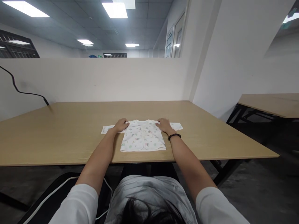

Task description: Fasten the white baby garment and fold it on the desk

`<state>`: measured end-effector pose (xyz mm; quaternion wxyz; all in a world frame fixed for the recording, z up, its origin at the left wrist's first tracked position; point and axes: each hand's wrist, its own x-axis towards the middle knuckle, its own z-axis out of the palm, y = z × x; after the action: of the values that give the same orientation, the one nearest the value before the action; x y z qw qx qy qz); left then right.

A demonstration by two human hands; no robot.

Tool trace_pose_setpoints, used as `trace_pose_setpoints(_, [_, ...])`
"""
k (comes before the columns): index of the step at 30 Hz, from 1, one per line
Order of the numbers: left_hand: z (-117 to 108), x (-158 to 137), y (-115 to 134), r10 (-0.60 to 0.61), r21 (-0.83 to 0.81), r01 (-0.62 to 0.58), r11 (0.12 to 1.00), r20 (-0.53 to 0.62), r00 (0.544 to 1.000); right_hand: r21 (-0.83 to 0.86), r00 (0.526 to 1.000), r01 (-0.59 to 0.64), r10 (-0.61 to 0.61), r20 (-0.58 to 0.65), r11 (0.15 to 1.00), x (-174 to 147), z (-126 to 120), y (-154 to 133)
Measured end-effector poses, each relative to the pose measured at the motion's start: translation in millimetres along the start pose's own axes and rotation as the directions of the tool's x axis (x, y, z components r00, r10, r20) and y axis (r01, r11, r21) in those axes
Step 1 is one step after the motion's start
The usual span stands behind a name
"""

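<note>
- Lying flat on the tan table (70, 137), near its front edge: a small white garment (143, 137) with a scattered print, neckline at 12 o'clock, hem at 6.
- Its sleeves spread outward, one toward 9 o'clock, the other toward 3; both partly covered by the hands.
- Left hand (121, 125) at the garment's 10 o'clock, resting on the shoulder and sleeve, fingers slightly bent. Whether it pinches cloth: cannot tell.
- Right hand (164, 125) at 2 o'clock, on the opposite shoulder, thumb toward the neckline. Cannot tell whether it grips or only presses.
- Dark beaded bracelet (174, 136) around the right wrist.
- Both forearms reach in from 6 o'clock, short white sleeves at the upper arms.
- White cord (53, 189) off at 8 o'clock, below table level.
- Black cable (14, 83) at 10 o'clock, against the pale wall.
- Low white partition (116, 81) at 12 o'clock, beyond the table; lit ceiling panels above.
- Second table (273, 104) between 2 and 3 o'clock, well apart, on dark legs.
</note>
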<state>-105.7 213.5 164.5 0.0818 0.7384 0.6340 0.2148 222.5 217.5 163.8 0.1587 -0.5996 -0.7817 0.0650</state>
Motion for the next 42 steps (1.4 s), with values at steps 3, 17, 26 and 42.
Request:
trace_pose_setpoints(3, [-3.7,-1.5,-0.1,-0.057,-0.103,0.056,0.993,-0.003,0.998,0.174,0.994,0.108,-0.102,-0.044,0.979,-2.6,-7.6,1.0])
trace_pose_setpoints(17, [-94.3,-27.5,19.1,0.221,-0.482,0.151,0.863,0.629,0.745,0.536,0.909,0.02,-0.239,0.342,0.844,-28.9,-104.5,1.9])
trace_pose_setpoints(26, [-155.6,-4.3,56.4,0.205,0.049,-0.201,0.978,-0.335,0.919,0.256,0.714,0.511,-0.239,-0.659,0.82,1.0,-137.6,-15.7])
trace_pose_setpoints(42, [-68.4,-160.6,46.8,0.214,0.01,-0.218,0.976,0.146,0.966,0.245,0.95,0.309,-0.312,-0.027,0.919,-137.0,-69.7,12.6])
